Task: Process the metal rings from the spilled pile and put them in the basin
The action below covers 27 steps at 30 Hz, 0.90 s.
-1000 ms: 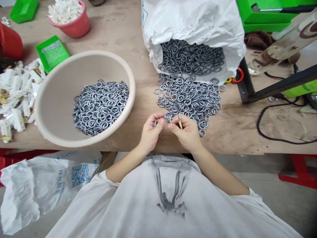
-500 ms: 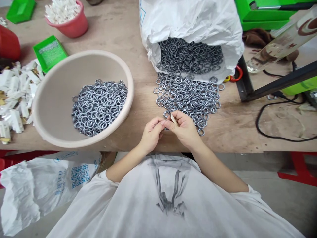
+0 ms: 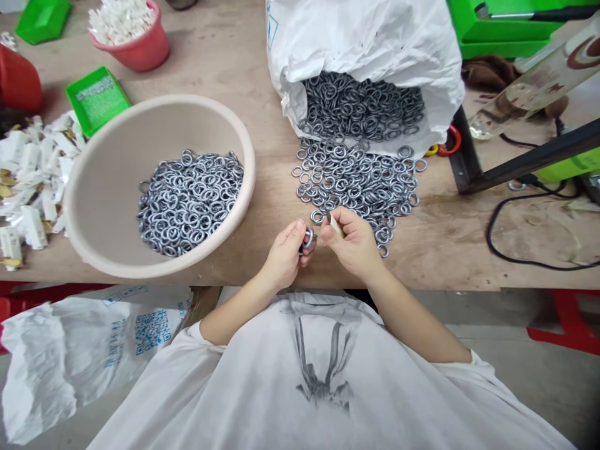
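My left hand [image 3: 285,255] is closed on a grey ring [image 3: 308,238], pinched upright between thumb and fingers near the table's front edge. Just to its right, my right hand [image 3: 352,245] grips a slim pale tool with a dark end [image 3: 334,224]; its exact kind I cannot make out. A small dark tip shows between the hands, close to the held ring. Beyond my right hand a pile of loose grey rings [image 3: 359,181] spreads over the table, spilling from a white sack [image 3: 370,37]. To the left, a beige basin [image 3: 100,187] holds a heap of similar rings.
White plastic pieces [image 3: 32,162] lie left of the basin, near a green tray [image 3: 77,109] and a pink tub [image 3: 147,53]. On the right stand a black metal frame [image 3: 464,156], a clear bottle [image 3: 529,87] and a black cable [image 3: 490,231].
My hands have moved apart slightly, and the ring in my left hand now shows. The pale tool stays in my right hand. The view has shifted a little.
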### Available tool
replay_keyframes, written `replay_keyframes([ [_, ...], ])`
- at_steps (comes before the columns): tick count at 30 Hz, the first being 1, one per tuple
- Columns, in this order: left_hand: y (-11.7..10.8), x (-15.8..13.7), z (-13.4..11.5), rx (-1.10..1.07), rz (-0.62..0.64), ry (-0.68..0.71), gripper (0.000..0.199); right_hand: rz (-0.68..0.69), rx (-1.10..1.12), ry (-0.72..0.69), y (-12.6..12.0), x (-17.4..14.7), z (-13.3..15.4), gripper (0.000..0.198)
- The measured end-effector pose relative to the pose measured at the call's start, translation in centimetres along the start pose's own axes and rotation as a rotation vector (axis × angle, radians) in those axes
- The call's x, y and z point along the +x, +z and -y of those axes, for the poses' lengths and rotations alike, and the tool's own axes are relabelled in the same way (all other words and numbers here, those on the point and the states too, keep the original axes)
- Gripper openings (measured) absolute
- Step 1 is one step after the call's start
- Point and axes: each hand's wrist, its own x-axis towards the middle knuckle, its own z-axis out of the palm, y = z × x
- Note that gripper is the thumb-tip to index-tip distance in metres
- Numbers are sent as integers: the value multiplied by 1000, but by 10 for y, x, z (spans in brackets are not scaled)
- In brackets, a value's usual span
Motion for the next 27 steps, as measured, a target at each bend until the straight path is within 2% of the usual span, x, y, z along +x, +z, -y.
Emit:
replay_keyframes([
  [5, 3, -3, -6, -59, -2, -55, 61, 143, -376, -205, -6, -13, 5, 53],
  [11, 2, -2, -1, -64, 2, -42, 60, 146, -508, -263, -1, -16, 7, 53],
  [14, 1, -4, 0, -75, 74, -69, 57, 112, -511, -214, -6, -11, 5, 52],
  [18, -3, -8, -3, -86, 189, -120, 53, -72, -490, -63, -19, 0, -1, 54],
  [21, -11, -6, -8, -135, 140, -120, 51, -61, -536, 5, -22, 12, -6, 50],
  [25, -26, -1, -13, -156, 80, -62, 54, 2, -847, 22, -10, 43, -10, 35],
  [27, -32, 0, -13, -157, 18, -47, 54, 66, -983, -7, 1, 62, -11, 36],
])
